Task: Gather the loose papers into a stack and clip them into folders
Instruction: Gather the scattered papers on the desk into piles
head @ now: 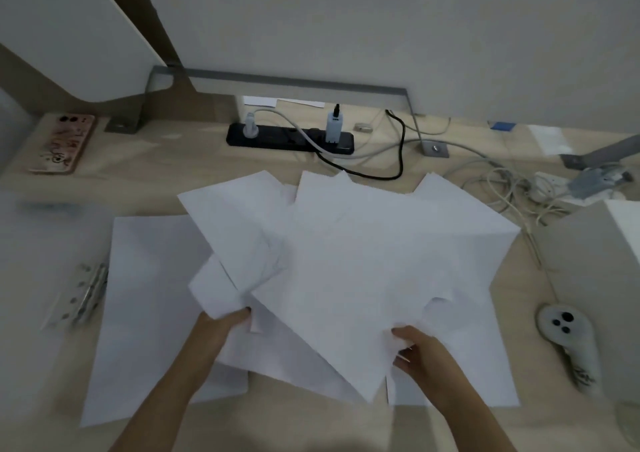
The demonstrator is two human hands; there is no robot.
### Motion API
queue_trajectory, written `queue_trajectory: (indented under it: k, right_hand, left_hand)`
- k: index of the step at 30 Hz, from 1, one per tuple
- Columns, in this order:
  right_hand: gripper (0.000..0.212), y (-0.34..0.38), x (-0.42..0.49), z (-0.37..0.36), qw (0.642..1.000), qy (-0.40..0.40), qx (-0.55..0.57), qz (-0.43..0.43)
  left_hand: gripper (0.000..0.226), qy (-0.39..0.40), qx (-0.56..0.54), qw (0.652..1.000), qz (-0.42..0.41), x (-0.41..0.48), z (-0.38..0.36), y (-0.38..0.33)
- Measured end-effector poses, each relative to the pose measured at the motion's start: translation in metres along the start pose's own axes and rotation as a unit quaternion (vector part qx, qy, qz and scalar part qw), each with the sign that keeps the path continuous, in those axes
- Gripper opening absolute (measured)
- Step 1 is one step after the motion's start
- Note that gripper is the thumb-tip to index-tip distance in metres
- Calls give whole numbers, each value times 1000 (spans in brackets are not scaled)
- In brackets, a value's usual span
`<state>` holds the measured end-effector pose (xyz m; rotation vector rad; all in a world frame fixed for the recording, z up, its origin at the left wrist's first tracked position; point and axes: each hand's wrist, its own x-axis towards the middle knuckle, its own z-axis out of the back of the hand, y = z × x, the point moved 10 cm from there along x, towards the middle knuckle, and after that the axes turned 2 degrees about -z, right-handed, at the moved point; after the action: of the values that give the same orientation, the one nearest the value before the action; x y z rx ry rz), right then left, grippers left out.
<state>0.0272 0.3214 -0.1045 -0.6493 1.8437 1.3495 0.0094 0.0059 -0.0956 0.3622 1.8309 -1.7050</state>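
Several loose white papers lie fanned and overlapping across the middle of the wooden desk. My left hand grips the near left edges of some sheets, its fingers hidden under them. My right hand pinches the near edge of the sheets on the right. One separate sheet lies flat at the left. An open translucent folder with a metal clip lies at the far left.
A phone in a pink case lies at the back left. A black power strip with plugs and tangled cables runs along the back. A white controller and a white box sit at the right.
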Motion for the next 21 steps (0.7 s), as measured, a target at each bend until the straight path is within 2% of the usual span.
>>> queue_trajectory:
  k: [2,3,5,7,10,13,15,16,18,19,21]
  right_hand:
    - [16,1,5,8,999,-45,21,16]
    - [22,2,6,10,997,-64,29,23]
    - [30,0,9,15,994,-95,41,39]
    - [34,-1,10,14,995,-87,45,37]
    - [26,-3,4,10,999,-35,31,15]
    - [14,-8,-4,15,998,-16,-50,-18]
    - [21,-12,-3,20,992,-24,-116,-36]
    - [25,-11,0,24,990,-46,-133,-30]
    - [30,3,2,31,982,-115,-147,19]
    - [36,13,2,34,974,-151,-159,49]
    - [51,27,2,28,954,-192,-206,103]
  left_hand:
    - [69,7,0,1000,-9,2,2,-3]
    - [71,6,-3,1000,-7,3,5,-2]
    - [64,4,-8,1000,1,7,12,4]
    - [54,2,-8,1000,18,10,19,9]
    - [35,-13,-10,999,46,13,32,14]
    - [23,4,-17,999,44,12,33,6]
    - [29,0,-54,997,55,11,34,4]
    - [41,-7,-71,995,73,12,36,8]
    - [81,-6,-56,994,92,17,39,18]
    - [87,-8,-31,996,83,17,41,17]
    - [60,-28,15,998,54,18,44,11]
